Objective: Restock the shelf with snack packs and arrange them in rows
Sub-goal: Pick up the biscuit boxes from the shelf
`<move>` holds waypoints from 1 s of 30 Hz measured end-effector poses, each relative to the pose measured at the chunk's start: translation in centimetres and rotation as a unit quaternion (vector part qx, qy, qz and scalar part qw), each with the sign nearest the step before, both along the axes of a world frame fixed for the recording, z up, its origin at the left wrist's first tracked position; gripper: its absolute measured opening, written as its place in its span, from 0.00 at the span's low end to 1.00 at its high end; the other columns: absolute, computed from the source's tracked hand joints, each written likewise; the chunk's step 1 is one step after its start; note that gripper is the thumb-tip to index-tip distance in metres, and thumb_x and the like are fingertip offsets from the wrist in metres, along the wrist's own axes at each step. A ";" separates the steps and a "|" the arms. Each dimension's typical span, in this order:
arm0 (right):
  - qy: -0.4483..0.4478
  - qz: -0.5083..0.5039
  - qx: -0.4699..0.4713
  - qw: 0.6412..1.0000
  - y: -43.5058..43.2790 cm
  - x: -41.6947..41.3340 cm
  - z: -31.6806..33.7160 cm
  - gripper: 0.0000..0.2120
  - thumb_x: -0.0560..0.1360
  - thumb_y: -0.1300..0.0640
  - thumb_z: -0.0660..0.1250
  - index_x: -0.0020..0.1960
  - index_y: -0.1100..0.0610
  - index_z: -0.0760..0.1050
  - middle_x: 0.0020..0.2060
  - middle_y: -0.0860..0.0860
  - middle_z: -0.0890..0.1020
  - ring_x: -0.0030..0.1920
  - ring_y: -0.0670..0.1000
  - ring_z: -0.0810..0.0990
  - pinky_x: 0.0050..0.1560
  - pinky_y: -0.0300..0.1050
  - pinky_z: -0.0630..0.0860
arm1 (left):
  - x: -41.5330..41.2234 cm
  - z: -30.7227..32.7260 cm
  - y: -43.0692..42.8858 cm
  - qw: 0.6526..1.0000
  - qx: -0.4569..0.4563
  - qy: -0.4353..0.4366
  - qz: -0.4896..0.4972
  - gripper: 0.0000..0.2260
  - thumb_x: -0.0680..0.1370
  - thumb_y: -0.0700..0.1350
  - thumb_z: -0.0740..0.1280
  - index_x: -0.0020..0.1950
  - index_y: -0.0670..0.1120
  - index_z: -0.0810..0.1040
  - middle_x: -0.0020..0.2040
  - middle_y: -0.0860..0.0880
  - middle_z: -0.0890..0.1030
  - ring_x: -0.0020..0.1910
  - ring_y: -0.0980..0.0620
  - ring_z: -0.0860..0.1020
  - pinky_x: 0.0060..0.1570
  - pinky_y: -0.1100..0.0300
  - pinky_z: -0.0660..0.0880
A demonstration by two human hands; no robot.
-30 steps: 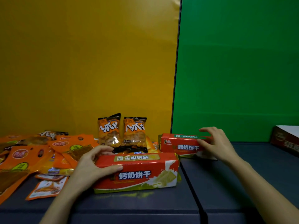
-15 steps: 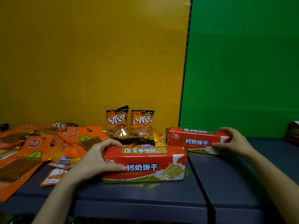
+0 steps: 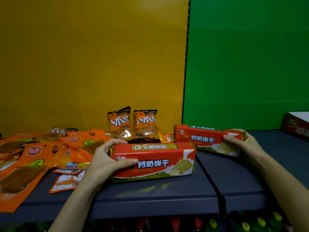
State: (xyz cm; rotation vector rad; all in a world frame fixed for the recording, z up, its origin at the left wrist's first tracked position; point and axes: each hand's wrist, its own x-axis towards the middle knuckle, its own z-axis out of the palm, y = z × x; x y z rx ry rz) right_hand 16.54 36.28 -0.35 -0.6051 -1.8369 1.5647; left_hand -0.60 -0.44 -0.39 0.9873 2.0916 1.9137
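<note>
A dark grey shelf (image 3: 150, 195) runs left to right before yellow and green back panels. Flat orange snack packs (image 3: 38, 158) lie scattered at left. The left hand (image 3: 107, 162) grips the near red biscuit pack's (image 3: 160, 162) left end; the right hand (image 3: 245, 144) grips the far red biscuit pack's (image 3: 204, 138) right end. Two small orange bags (image 3: 132, 125) stand upright behind.

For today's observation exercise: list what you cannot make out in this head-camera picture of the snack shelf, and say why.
- Cardboard box, head view: cut off by the right edge; print blurred.
- Items under the shelf: dark, cropped by the bottom edge.
- Orange pouches: overlapping, so a count is unclear.
- Near biscuit pack: its left end is hidden by the left hand.
</note>
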 end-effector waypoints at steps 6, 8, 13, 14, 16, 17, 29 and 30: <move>0.074 -0.067 0.001 0.995 -1.8 2.3 0.4 0.23 0.66 0.48 0.73 0.56 0.56 0.70 0.52 0.57 0.79 0.48 0.56 0.80 0.46 0.49 0.79 | 1.9 1.0 1.2 0.993 0.111 -0.012 -0.027 0.25 0.58 0.49 0.76 0.53 0.53 0.75 0.52 0.49 0.78 0.44 0.50 0.82 0.31 0.63 0.80; 0.096 -0.096 0.008 0.991 -1.9 4.1 0.7 0.14 0.72 0.54 0.69 0.55 0.55 0.71 0.48 0.55 0.80 0.43 0.52 0.80 0.32 0.40 0.79 | 2.8 1.5 2.0 0.991 0.124 0.005 -0.041 0.29 0.52 0.57 0.79 0.51 0.56 0.77 0.49 0.52 0.79 0.42 0.52 0.83 0.31 0.63 0.80; 0.131 -0.198 0.038 0.971 -1.1 10.5 1.8 0.04 0.73 0.55 0.68 0.45 0.51 0.73 0.42 0.50 0.81 0.39 0.47 0.81 0.34 0.34 0.80 | 5.3 2.3 7.0 0.985 0.150 -0.012 -0.085 0.19 0.59 0.44 0.75 0.47 0.54 0.76 0.42 0.52 0.82 0.39 0.54 0.82 0.30 0.67 0.79; 0.134 -0.217 0.043 0.966 -0.9 12.1 1.9 0.04 0.73 0.55 0.69 0.45 0.52 0.74 0.42 0.50 0.81 0.38 0.45 0.81 0.35 0.33 0.80 | 5.8 2.4 8.4 0.984 0.151 -0.019 -0.095 0.18 0.59 0.43 0.75 0.47 0.53 0.76 0.40 0.52 0.83 0.38 0.54 0.82 0.30 0.66 0.79; 0.141 -0.254 0.054 0.956 -0.2 15.6 2.0 0.03 0.73 0.55 0.69 0.45 0.52 0.75 0.41 0.49 0.81 0.33 0.40 0.82 0.35 0.32 0.79 | 7.1 2.5 11.5 0.981 0.157 -0.035 -0.108 0.16 0.62 0.40 0.75 0.46 0.53 0.76 0.42 0.51 0.82 0.35 0.55 0.82 0.31 0.67 0.80; 0.146 -0.270 0.058 0.950 0.1 17.5 2.1 0.03 0.73 0.56 0.69 0.44 0.52 0.75 0.41 0.48 0.81 0.32 0.38 0.82 0.35 0.31 0.78 | 7.9 2.6 13.1 0.979 0.162 -0.044 -0.115 0.16 0.64 0.38 0.74 0.45 0.53 0.76 0.42 0.50 0.81 0.33 0.56 0.82 0.31 0.67 0.79; 0.161 -0.386 0.075 0.905 8.2 42.1 2.9 0.10 0.68 0.48 0.71 0.45 0.52 0.76 0.39 0.48 0.82 0.34 0.41 0.82 0.38 0.40 0.81 | 26.1 1.3 32.4 0.942 0.167 -0.160 -0.244 0.22 0.54 0.45 0.78 0.45 0.52 0.77 0.44 0.48 0.82 0.32 0.56 0.82 0.32 0.64 0.80; 0.156 -0.391 0.078 0.904 9.1 44.0 2.9 0.14 0.65 0.45 0.72 0.45 0.52 0.76 0.39 0.47 0.82 0.34 0.42 0.83 0.35 0.38 0.81 | 28.0 1.2 33.7 0.939 0.169 -0.171 -0.246 0.20 0.56 0.45 0.76 0.45 0.52 0.77 0.44 0.48 0.82 0.33 0.55 0.82 0.31 0.64 0.80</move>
